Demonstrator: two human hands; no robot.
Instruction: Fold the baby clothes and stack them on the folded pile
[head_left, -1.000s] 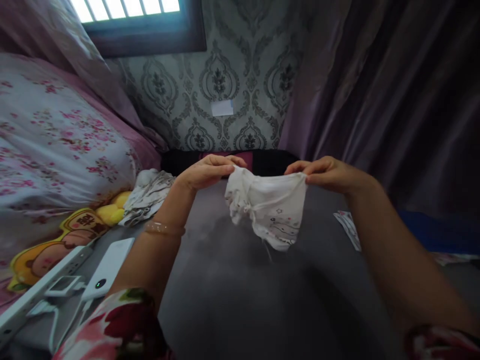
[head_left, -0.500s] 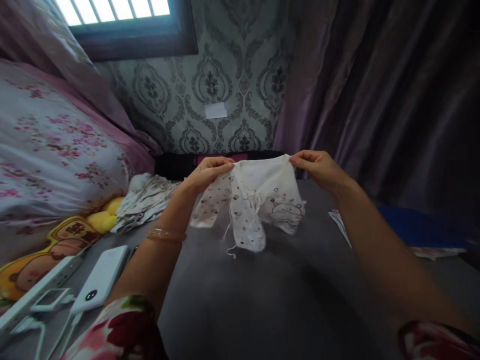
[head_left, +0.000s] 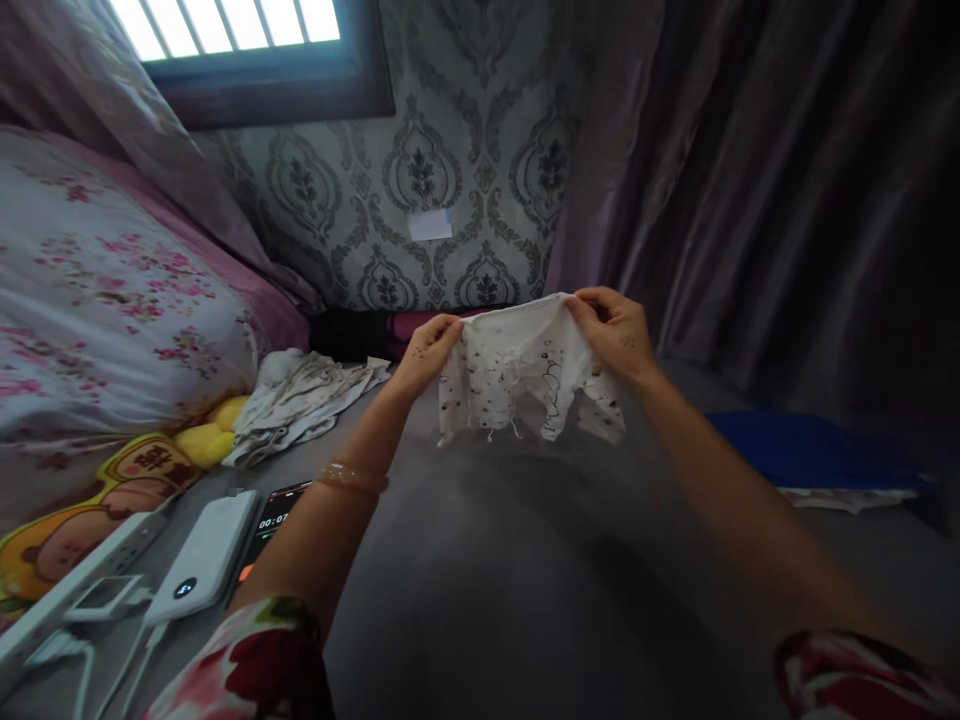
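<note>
A small white baby shirt (head_left: pixel 510 375) with a scattered print, a line-drawn figure and thin tie strings hangs between my two hands, above the grey bed surface (head_left: pixel 480 580). My left hand (head_left: pixel 431 350) pinches its upper left corner between thumb and fingers. At the upper right corner, my right hand (head_left: pixel 615 325) grips the fabric the same way. The top edge is stretched between them, slanting up to the right. The lower parts dangle loose and slightly blurred.
On the left lie crumpled printed clothes (head_left: pixel 300 400), a yellow plush toy (head_left: pixel 142 470), a white power bank (head_left: pixel 206 555), a phone (head_left: pixel 274 520) partly behind my left forearm, and a power strip (head_left: pixel 75 580) with cables. A blue folded cloth (head_left: pixel 802 450) lies at right.
The shirt has swung and bunched, its sleeves now hanging closer in. My left hand has shifted slightly right, and my right hand slightly left and up. More of the phone shows.
</note>
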